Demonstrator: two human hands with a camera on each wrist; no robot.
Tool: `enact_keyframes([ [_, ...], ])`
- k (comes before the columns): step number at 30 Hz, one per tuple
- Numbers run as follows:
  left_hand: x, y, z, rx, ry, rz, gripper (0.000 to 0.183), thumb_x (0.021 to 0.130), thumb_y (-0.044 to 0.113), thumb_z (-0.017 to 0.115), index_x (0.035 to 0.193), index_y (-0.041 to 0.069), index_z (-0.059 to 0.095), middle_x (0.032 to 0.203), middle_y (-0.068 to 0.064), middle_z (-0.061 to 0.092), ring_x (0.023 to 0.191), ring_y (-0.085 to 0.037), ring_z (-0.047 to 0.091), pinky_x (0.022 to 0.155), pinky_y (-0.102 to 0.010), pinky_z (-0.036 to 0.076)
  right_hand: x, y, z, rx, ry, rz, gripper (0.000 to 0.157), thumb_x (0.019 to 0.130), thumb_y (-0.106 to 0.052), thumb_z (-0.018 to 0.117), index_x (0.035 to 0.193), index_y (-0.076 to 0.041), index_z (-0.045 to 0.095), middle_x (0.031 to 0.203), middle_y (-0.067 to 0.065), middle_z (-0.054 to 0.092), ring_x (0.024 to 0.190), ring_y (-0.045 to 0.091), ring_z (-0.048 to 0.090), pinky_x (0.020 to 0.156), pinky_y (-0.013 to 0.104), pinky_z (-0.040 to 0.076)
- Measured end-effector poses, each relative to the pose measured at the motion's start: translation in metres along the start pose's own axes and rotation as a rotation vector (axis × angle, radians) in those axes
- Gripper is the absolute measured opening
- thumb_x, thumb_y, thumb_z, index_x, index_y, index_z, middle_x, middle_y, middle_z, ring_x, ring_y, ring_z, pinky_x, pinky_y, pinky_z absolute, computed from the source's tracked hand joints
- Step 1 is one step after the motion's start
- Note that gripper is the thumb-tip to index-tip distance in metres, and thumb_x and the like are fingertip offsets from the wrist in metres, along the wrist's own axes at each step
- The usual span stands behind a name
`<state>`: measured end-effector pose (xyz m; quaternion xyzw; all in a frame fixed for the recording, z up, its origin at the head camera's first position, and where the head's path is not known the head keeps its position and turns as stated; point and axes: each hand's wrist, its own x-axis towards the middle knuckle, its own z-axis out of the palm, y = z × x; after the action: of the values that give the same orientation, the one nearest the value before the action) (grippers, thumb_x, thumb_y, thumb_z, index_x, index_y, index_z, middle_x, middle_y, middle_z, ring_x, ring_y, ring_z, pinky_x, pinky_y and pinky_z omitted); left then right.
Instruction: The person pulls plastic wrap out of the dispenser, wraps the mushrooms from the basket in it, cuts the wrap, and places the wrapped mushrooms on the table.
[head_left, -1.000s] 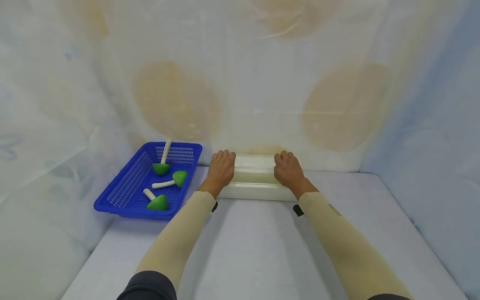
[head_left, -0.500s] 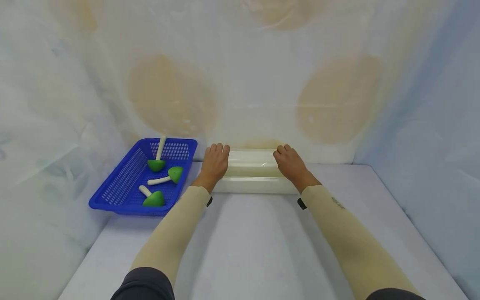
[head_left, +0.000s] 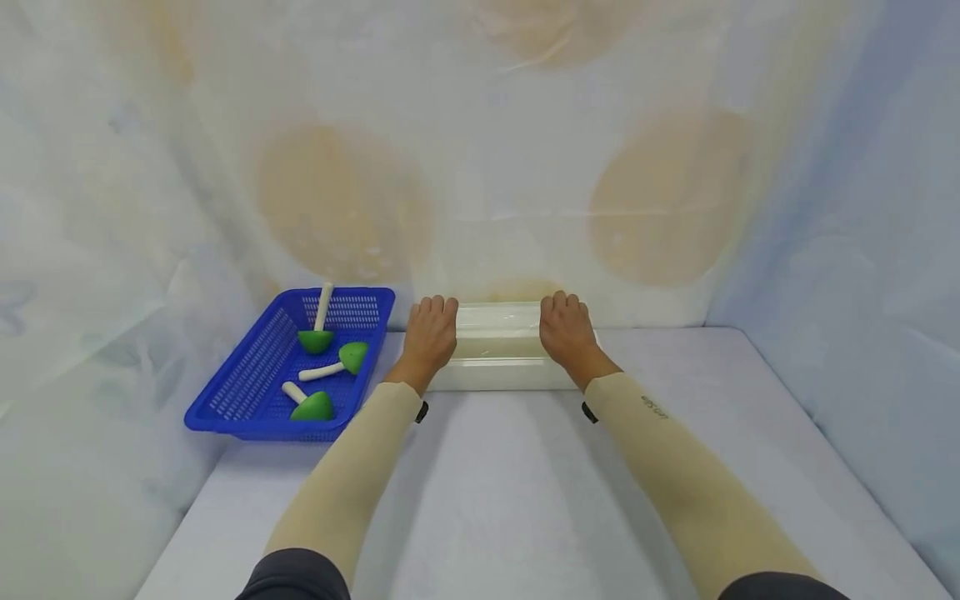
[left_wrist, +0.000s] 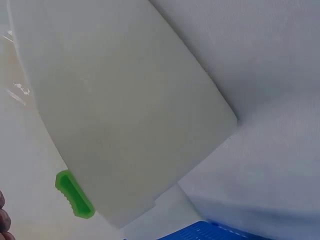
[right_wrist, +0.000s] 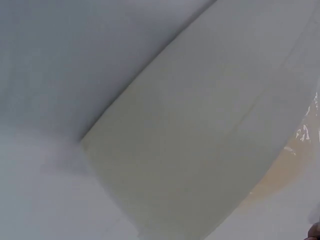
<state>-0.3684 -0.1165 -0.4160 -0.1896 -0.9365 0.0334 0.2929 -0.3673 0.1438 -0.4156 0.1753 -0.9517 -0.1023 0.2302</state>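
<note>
An off-white plastic box (head_left: 498, 347) with a glossy, stepped top stands at the back of the white table. My left hand (head_left: 431, 335) is at its left end and my right hand (head_left: 567, 335) at its right end, both with fingers curled over the upper part. My thumbs are hidden. In the left wrist view the box's smooth wall (left_wrist: 125, 110) fills the middle, and a green clip-like piece (left_wrist: 75, 195) shows at its edge. A few fingertips (left_wrist: 4, 220) appear at the far left. The right wrist view shows another plain wall (right_wrist: 190, 135) of the box.
On the left, a blue plastic basket (head_left: 247, 392) holds three mushroom-shaped pieces (head_left: 313, 406) with green caps and white stems. A plastic sheet (head_left: 510, 183) with orange circles hangs right behind the box, and pale sheeting (head_left: 840, 275) borders the right side.
The right hand has turned at the box's right end, its knuckles now more upright than half a second ago. The left hand stays at the left end. The head view has shifted slightly.
</note>
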Motion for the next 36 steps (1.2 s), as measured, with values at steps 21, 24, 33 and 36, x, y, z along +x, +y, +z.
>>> enact_keyframes([
  [21,0.01,-0.011,-0.011,-0.014,0.237,0.087,0.028,0.099,0.008,0.017,0.091,0.003,0.044,0.078,-0.011,0.037,0.067,-0.028,0.034,0.061,-0.039,0.028,-0.001,0.025,-0.022,-0.147,0.125,-0.143,0.021,0.102,-0.007,0.046,0.084,0.0,0.036,0.077,0.01,0.029,0.067,0.023,0.031,0.057,0.031,0.03],
  [24,0.015,-0.011,-0.014,-0.003,0.233,0.073,0.031,0.098,0.008,0.015,0.091,0.004,0.044,0.079,-0.01,0.038,0.068,-0.028,0.035,0.061,-0.038,0.029,0.004,0.028,-0.025,-0.149,0.175,-0.137,0.021,0.101,-0.006,0.044,0.083,0.0,0.036,0.076,0.01,0.029,0.066,0.022,0.031,0.057,0.031,0.03],
  [33,0.025,-0.012,-0.022,-0.008,0.247,0.071,0.037,0.099,0.009,0.008,0.092,0.004,0.044,0.079,-0.009,0.036,0.068,-0.026,0.032,0.062,-0.038,0.028,0.013,0.037,-0.036,-0.141,0.233,-0.146,0.023,0.101,-0.005,0.043,0.08,-0.001,0.037,0.075,0.009,0.029,0.065,0.022,0.031,0.056,0.031,0.031],
  [36,0.027,-0.012,-0.026,-0.021,0.246,0.078,0.035,0.101,0.009,0.01,0.091,0.004,0.043,0.079,-0.009,0.035,0.068,-0.026,0.031,0.062,-0.038,0.027,0.014,0.04,-0.038,-0.127,0.258,-0.156,0.021,0.1,-0.003,0.043,0.08,0.0,0.039,0.074,0.01,0.031,0.064,0.022,0.031,0.055,0.031,0.032],
])
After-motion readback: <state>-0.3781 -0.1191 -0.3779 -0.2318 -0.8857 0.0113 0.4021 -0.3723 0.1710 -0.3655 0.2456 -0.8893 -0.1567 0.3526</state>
